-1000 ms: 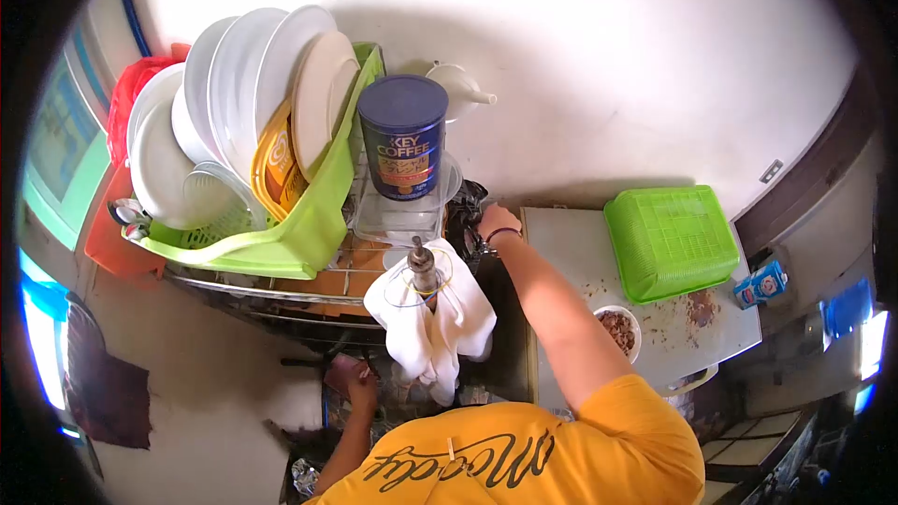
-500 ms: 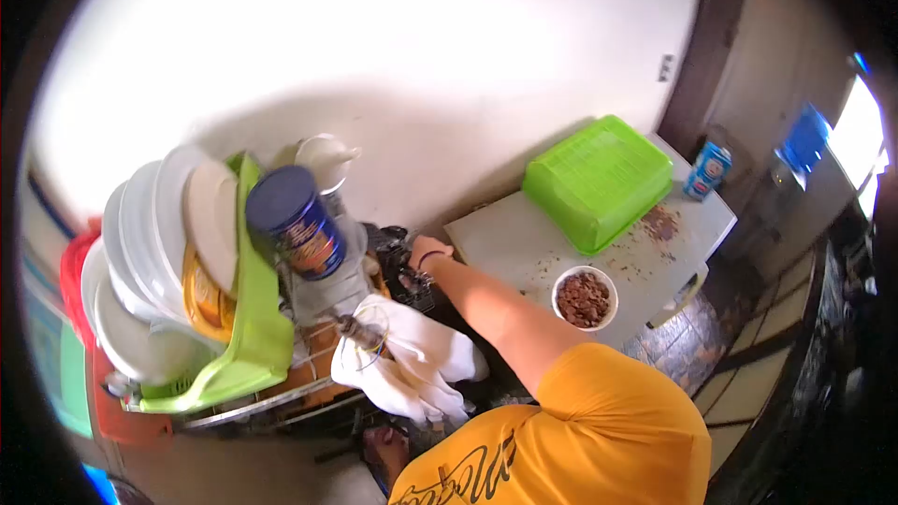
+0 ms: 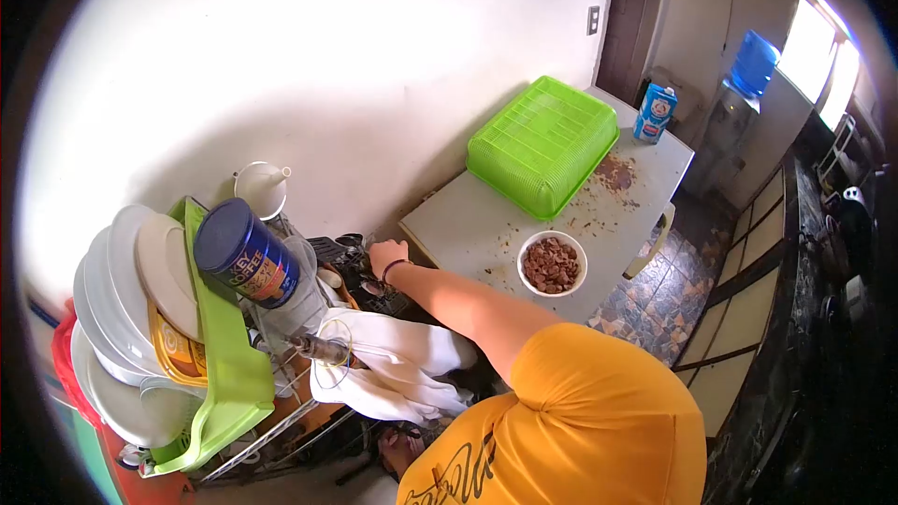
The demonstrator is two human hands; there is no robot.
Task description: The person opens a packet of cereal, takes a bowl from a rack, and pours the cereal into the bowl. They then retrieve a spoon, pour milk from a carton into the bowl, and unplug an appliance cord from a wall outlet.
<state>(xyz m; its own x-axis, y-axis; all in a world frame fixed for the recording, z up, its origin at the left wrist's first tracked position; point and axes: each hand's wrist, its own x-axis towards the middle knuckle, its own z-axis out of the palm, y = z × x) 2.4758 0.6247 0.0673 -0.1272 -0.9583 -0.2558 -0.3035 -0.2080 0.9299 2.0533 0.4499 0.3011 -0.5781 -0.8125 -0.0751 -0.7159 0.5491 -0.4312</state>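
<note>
My right hand (image 3: 387,256), with a dark band at the wrist, reaches down beside the dark utensils (image 3: 348,262) between the rack and the table. Its fingers look curled in; whatever they grip is hidden. Just left of it stand a clear plastic container (image 3: 297,295) and a blue coffee can (image 3: 245,254) with a dark lid. A white cloth (image 3: 398,355) hangs over the rack's near side, below my forearm. My left hand does not show.
Plates (image 3: 131,290) stand in a green dish rack (image 3: 229,365) at left, a white funnel (image 3: 260,189) behind. On the table (image 3: 449,224) are an upturned green basket (image 3: 543,145), a white bowl of brown flakes (image 3: 552,264), scattered crumbs and a blue carton (image 3: 655,114). A water dispenser (image 3: 751,65) stands beyond.
My view has turned to the right, so the table and basket sit further left and the window shows more. My right hand stays by the dark utensils.
</note>
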